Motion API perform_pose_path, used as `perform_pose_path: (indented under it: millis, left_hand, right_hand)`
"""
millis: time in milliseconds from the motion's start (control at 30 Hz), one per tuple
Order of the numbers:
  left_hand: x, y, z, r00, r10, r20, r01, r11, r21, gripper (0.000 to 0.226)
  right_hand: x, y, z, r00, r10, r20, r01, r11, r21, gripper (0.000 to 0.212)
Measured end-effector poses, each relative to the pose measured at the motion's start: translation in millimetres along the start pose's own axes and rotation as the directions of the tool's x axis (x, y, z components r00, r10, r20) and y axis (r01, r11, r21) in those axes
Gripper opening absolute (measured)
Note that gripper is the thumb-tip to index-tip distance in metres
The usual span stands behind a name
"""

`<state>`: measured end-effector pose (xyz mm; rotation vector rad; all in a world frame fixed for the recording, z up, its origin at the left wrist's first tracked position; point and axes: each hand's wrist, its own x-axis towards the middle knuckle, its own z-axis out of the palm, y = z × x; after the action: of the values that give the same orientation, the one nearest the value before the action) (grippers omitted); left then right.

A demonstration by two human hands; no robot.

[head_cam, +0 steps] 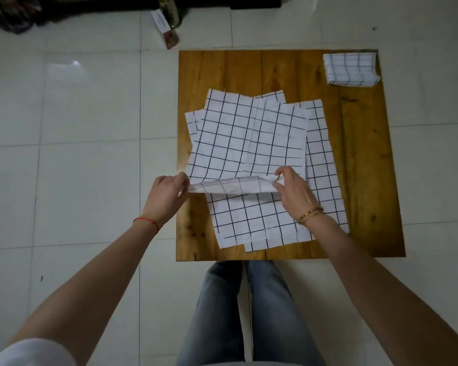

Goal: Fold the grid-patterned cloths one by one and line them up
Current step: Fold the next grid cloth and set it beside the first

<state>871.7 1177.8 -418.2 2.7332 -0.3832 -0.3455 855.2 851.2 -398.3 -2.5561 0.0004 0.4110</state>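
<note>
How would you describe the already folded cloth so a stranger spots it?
On the wooden board, look to its far right corner. The folded cloth lies there alone, a small thick rectangle, apart from the flat spread cloths in the middle.

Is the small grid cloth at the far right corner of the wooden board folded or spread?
Folded: the small grid-patterned cloth lies as a compact thick rectangle with layered edges.

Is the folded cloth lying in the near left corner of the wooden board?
No, the folded cloth lies in the far right corner of the wooden board.
</note>
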Motion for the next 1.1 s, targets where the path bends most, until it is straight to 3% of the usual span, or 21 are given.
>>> perform_pose_path:
  millis: [133,267,567,733,900,1100]
  left_hand:
    - [7,14,-43,0.993,0.031,-0.11,-0.036,0.998,-0.049,0.005]
    - [11,33,-86,0.977,0.093,-0.193,-0.108,0.992,-0.071,0.009]
    - [22,66,-174,0.946,0.233,-0.226,-0.242,0.97,-0.012,0.011]
    - [31,88,-218,0.92,0.302,-0.249,-0.309,0.951,0.01,0.014]
    - [39,110,-252,0.919,0.337,-0.206,-0.341,0.94,0.018,0.015]
    - [49,128,-299,0.942,0.331,-0.058,-0.335,0.938,-0.088,0.012]
  right_hand:
    - [-3,-14,-42,0.998,-0.045,0.038,0.048,0.997,-0.06,0.049]
    - [-5,-24,-84,0.998,-0.051,0.038,0.054,0.996,-0.072,0.032]
    - [-13,-47,-181,0.998,0.007,0.06,-0.021,0.971,0.237,0.006]
    - [-20,-63,-224,1.0,0.001,0.007,-0.003,0.976,0.22,0.029]
    - [-23,-69,-260,1.0,0.022,-0.009,-0.02,0.983,0.183,0.03]
    - [-37,-73,-309,0.996,0.051,0.068,-0.065,0.97,0.235,0.03]
